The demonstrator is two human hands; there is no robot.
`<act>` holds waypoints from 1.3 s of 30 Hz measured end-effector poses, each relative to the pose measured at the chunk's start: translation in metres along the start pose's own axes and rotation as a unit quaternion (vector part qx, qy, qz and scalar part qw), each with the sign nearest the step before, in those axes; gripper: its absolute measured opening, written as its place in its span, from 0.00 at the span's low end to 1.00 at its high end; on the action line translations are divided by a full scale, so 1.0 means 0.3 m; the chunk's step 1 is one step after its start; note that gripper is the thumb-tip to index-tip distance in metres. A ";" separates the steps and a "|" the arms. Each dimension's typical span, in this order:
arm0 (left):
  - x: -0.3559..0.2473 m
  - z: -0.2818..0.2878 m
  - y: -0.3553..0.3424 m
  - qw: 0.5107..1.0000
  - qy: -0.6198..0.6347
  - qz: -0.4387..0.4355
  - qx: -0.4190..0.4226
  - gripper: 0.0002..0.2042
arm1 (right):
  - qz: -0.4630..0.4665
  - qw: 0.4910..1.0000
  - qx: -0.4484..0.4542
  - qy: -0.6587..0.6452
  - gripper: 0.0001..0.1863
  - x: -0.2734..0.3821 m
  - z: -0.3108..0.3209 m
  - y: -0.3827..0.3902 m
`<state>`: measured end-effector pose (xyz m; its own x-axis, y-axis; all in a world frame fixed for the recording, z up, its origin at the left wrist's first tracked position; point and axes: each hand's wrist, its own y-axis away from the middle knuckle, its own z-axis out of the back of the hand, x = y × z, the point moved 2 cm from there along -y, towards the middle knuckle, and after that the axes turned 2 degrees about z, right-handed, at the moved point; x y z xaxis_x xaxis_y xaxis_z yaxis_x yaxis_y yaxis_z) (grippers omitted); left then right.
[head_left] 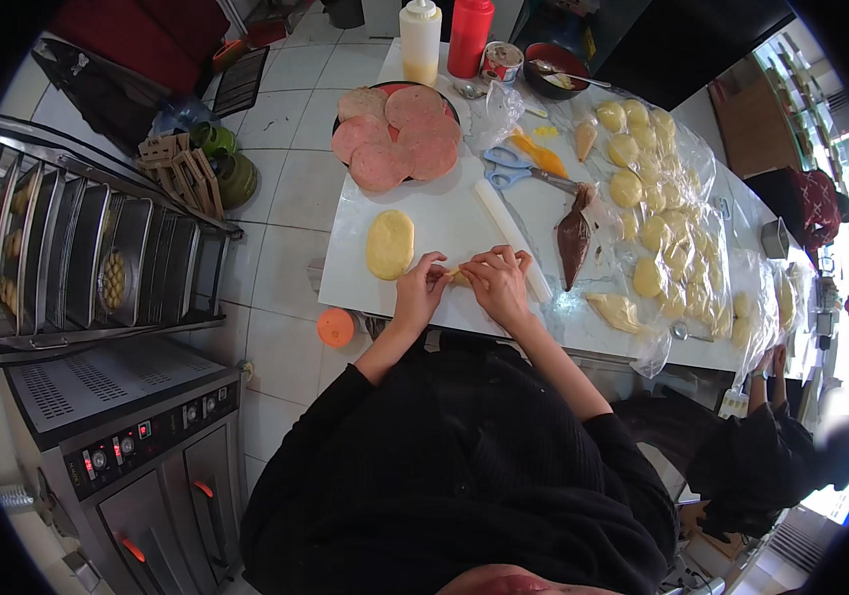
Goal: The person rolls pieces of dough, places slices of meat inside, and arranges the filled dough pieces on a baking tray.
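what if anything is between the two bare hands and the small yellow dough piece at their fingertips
Nothing visible: the bare left hand and bare right hand both touch the small yellow dough piece. The long white cylindrical rod lies beyond the right hand, not in between.

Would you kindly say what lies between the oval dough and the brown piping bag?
In the head view, the white rolling pin lies between the oval dough and the bag, the right hand beside it.
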<state>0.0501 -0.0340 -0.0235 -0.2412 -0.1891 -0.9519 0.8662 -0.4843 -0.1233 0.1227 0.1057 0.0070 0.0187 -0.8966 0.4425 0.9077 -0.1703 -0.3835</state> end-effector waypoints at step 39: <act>0.020 0.013 -0.030 0.985 -0.121 -0.108 0.064 0.07 | 0.004 0.999 -0.018 -0.042 0.06 -0.022 0.006 0.006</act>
<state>0.0391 -0.0340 -0.0271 -0.5243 -0.2600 -0.8109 0.7251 -0.6357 -0.2649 0.1248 0.1121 0.0049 0.0615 -0.8610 0.5049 0.8915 -0.1801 -0.4157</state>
